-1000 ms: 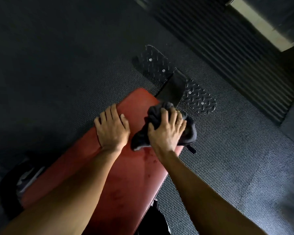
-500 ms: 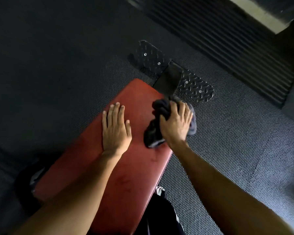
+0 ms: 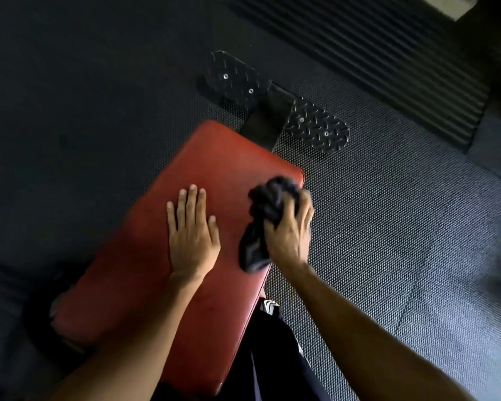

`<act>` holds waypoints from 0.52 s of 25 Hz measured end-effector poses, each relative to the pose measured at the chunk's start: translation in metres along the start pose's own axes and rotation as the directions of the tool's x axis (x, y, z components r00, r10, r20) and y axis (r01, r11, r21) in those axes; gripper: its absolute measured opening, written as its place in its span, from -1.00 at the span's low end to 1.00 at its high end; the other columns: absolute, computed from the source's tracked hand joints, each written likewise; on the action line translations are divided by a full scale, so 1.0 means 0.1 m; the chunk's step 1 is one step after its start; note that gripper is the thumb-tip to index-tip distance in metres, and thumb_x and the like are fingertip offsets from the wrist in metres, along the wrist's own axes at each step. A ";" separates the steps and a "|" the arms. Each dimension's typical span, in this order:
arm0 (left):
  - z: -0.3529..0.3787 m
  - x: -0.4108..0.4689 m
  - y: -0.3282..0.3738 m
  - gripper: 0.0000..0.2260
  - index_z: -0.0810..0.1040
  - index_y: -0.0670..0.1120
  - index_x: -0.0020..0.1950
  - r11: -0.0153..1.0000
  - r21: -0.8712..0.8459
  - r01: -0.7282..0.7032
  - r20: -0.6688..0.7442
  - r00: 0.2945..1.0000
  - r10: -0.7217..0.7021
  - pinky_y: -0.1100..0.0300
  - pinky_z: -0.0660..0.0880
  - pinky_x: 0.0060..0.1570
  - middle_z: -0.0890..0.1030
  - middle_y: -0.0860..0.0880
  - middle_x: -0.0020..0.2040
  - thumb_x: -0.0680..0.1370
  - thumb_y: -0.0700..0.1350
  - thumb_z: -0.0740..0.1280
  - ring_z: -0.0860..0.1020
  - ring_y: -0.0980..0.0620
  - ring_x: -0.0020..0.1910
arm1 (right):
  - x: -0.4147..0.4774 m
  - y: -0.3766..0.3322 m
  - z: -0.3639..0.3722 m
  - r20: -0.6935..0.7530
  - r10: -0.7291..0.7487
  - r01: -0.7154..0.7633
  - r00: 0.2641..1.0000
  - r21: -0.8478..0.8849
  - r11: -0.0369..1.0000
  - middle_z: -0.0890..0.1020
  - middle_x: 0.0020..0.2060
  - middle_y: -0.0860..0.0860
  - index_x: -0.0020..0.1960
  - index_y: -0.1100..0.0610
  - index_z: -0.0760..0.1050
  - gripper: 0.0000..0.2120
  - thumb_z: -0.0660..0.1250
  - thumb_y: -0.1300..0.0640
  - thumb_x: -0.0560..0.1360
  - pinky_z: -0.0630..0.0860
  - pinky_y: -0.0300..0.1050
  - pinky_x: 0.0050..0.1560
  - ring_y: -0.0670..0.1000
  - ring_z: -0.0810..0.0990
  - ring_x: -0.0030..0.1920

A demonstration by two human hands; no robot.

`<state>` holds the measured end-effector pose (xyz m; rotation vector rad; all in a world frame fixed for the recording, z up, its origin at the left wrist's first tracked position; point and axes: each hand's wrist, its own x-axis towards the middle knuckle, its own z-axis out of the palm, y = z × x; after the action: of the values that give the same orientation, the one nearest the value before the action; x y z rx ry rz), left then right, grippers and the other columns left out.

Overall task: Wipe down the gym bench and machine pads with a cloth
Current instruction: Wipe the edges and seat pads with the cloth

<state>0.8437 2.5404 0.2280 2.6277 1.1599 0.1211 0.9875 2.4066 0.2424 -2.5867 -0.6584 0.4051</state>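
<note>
While the left hand (image 3: 190, 235) lies palm down on the red padded surface (image 3: 214, 157), fingers straight and close together and gripping nothing, the right hand (image 3: 289, 233) grasps a bunched dark cloth (image 3: 268, 204). This hand sits at the surface's right edge, close to the far right corner. Its fingers curl over the top of the cloth, which is somewhat blurred. A tail of the fabric trails back beside the thumb and lies on the red padding. The two hands are near each other but apart, with a strip of bare padding between them. Both forearms reach in from the bottom of the view.

Beyond the far end of the surface, a black post (image 3: 268, 123) meets a diamond-tread foot plate (image 3: 318, 131) that lies crosswise on the floor (image 3: 388, 212), with bolt heads showing on each wing. The floor is dark textured rubber matting, and a ribbed mat (image 3: 373, 53) lies at the upper right. Just beside the near right edge of the surface are dark trousers (image 3: 272, 357) with white stripes.
</note>
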 end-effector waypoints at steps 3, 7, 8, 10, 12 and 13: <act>0.04 0.00 0.03 -0.51 0.22 -0.16 0.59 1.000 0.016 -0.007 -0.015 1.000 0.007 -0.15 0.00 0.57 0.21 -0.15 0.60 0.67 -0.06 0.11 0.12 -0.13 0.60 | 0.42 -0.20 0.03 -0.097 0.330 -0.307 0.939 0.198 0.931 0.21 0.49 0.09 0.54 0.08 0.23 -0.32 0.38 0.01 0.48 0.52 0.27 0.23 0.27 0.38 0.36; 0.03 -0.01 0.03 -0.51 0.21 -0.18 0.59 0.999 0.031 -0.020 -0.025 0.999 0.021 -0.17 0.01 0.57 0.20 -0.16 0.60 0.67 -0.08 0.13 0.12 -0.14 0.60 | -0.10 -0.22 0.23 -0.140 0.275 -0.248 0.951 0.183 0.951 0.21 0.53 0.10 0.51 0.10 0.26 -0.32 0.35 0.00 0.44 0.46 0.31 0.33 0.27 0.31 0.46; 0.04 -0.01 0.03 -0.51 0.22 -0.18 0.59 0.999 0.026 -0.021 -0.025 0.999 0.022 -0.17 0.02 0.57 0.21 -0.16 0.60 0.67 -0.09 0.14 0.12 -0.14 0.60 | -0.35 -0.20 0.29 -0.145 0.244 -0.217 0.959 0.180 0.960 0.23 0.53 0.12 0.50 0.11 0.28 -0.33 0.33 0.00 0.42 0.40 0.31 0.40 0.25 0.27 0.50; 0.04 -0.02 0.02 -0.52 0.22 -0.19 0.58 1.000 0.005 -0.021 -0.020 1.000 0.021 -0.18 0.02 0.56 0.21 -0.16 0.60 0.67 -0.09 0.14 0.12 -0.15 0.60 | -0.88 -0.19 0.41 -0.107 0.210 -0.190 0.972 0.170 0.967 0.26 0.54 0.16 0.47 0.12 0.31 -0.36 0.32 0.00 0.42 0.30 0.25 0.49 0.24 0.22 0.54; 0.04 -0.02 0.01 -0.52 0.21 -0.18 0.59 1.000 -0.009 -0.019 -0.003 1.000 0.019 -0.19 0.02 0.56 0.19 -0.16 0.61 0.68 -0.08 0.14 0.10 -0.14 0.61 | -1.28 -0.22 0.45 -0.040 0.181 -0.175 0.983 0.132 0.976 0.25 0.53 0.16 0.46 0.08 0.29 -0.38 0.31 -0.01 0.44 0.31 0.27 0.48 0.27 0.21 0.54; 0.03 -0.02 0.00 -0.52 0.20 -0.17 0.59 1.000 -0.019 -0.021 0.000 1.000 0.021 -0.19 0.02 0.56 0.19 -0.15 0.61 0.69 -0.08 0.13 0.10 -0.13 0.61 | -1.36 -0.22 0.43 -0.018 0.147 -0.144 0.989 0.112 0.983 0.23 0.54 0.16 0.47 0.07 0.28 -0.38 0.31 -0.02 0.45 0.34 0.29 0.46 0.28 0.19 0.55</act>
<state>0.8429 2.5379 0.2252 2.6237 1.1261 0.1355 0.8476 2.3693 0.2386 -2.5376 -0.4269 0.4395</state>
